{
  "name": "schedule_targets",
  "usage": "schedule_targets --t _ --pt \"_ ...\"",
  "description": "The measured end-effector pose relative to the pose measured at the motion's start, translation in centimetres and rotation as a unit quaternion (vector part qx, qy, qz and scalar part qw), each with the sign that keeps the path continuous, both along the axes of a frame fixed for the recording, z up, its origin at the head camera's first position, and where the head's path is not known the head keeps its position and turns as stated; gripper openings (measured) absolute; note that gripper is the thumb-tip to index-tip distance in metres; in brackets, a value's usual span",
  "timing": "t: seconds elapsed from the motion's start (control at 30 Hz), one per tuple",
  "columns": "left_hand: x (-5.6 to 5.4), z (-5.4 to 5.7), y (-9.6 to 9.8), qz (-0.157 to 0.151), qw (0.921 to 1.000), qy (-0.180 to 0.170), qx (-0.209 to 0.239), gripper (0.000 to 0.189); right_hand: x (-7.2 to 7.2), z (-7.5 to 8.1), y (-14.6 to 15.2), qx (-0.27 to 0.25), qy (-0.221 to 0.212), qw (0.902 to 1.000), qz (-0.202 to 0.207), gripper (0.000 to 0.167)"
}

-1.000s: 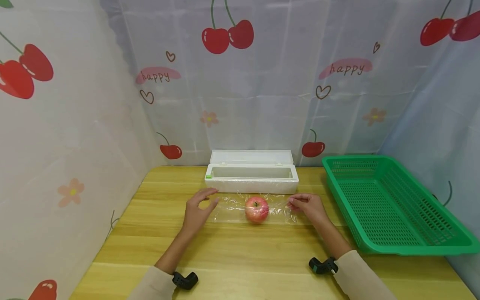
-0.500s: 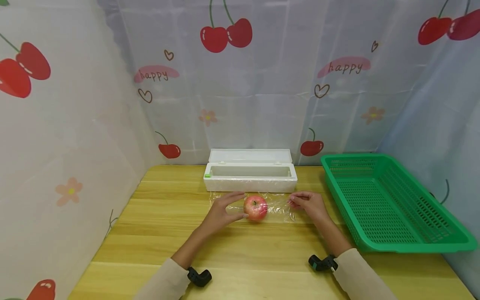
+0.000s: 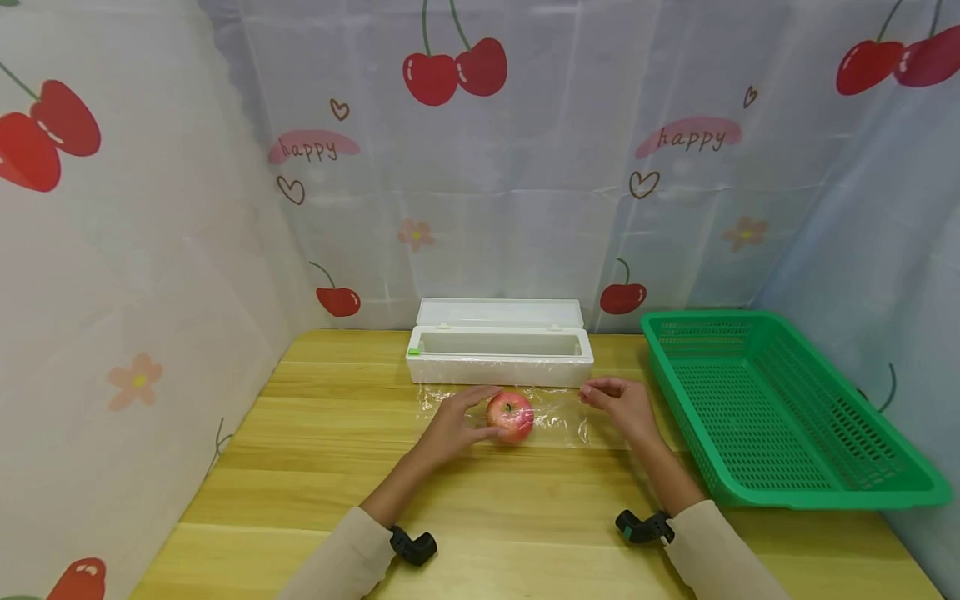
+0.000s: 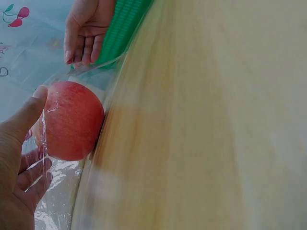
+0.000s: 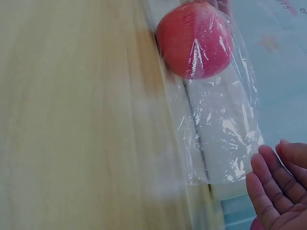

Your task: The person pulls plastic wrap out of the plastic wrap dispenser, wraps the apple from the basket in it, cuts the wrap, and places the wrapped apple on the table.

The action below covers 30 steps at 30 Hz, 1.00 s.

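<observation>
A red apple point(image 3: 511, 418) sits on the wooden table inside a strip of clear plastic film point(image 3: 558, 417). The film's wrinkled surface shows over the apple in the right wrist view. My left hand point(image 3: 455, 427) holds the apple's left side, fingers at its far edge and thumb at its near edge; film lies between hand and fruit in the left wrist view. Beside the film's right end is my right hand point(image 3: 621, 407). In the right wrist view its thumb stands apart from loosely bent fingers point(image 5: 276, 177), whose tips are close to the film's corner.
Behind the film stands a long white box point(image 3: 501, 369) with its lid point(image 3: 499, 312) raised. A green plastic basket point(image 3: 738, 467) occupies the table's right side. Printed curtains point(image 3: 495, 192) surround the table at the back and sides.
My left hand has moved right, from the film's left end to the apple. My right hand has stayed nearly in place, and its fingertips have come away from the film's right end.
</observation>
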<state>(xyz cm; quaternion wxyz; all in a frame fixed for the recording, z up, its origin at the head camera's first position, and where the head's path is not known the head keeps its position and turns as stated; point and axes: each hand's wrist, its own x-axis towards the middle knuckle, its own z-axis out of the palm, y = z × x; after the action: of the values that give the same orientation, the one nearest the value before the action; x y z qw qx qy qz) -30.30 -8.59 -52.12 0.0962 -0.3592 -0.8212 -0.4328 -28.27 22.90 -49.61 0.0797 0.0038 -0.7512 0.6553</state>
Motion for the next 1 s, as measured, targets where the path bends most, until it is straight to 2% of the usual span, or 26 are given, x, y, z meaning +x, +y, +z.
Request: schedule_targets --t 0.17,0.33,0.5,0.6,0.83,1.0 --pt "-0.4 -0.1 0.2 -0.012 0.9996 -0.022 0.008 0.063 0.3 0.6 -0.3 0.090 0.044 0.9947 -0.023 0.025" --pt "-0.5 -0.2 0.4 -0.037 0.9954 -0.078 0.040 0.057 1.0 1.9 -1.4 0.150 0.101 0.9832 -0.024 0.015" --pt "-0.6 -0.3 0.4 -0.034 0.9896 -0.126 0.060 0.056 1.7 2.8 -2.7 0.164 0.106 0.9804 0.027 0.014" --pt "-0.7 -0.3 0.4 -0.035 0.9857 -0.147 0.075 0.054 1.9 2.9 -3.4 0.170 0.115 0.9767 0.063 0.015" --pt "-1.1 0.0 0.2 -0.043 0.9783 -0.183 0.087 0.050 2.0 2.1 -4.4 0.185 0.196 0.9571 0.108 0.020" --pt "-1.5 -0.1 0.2 -0.051 0.9760 -0.192 0.090 0.051 2.1 1.7 -4.9 0.227 0.215 0.9383 0.148 0.028"
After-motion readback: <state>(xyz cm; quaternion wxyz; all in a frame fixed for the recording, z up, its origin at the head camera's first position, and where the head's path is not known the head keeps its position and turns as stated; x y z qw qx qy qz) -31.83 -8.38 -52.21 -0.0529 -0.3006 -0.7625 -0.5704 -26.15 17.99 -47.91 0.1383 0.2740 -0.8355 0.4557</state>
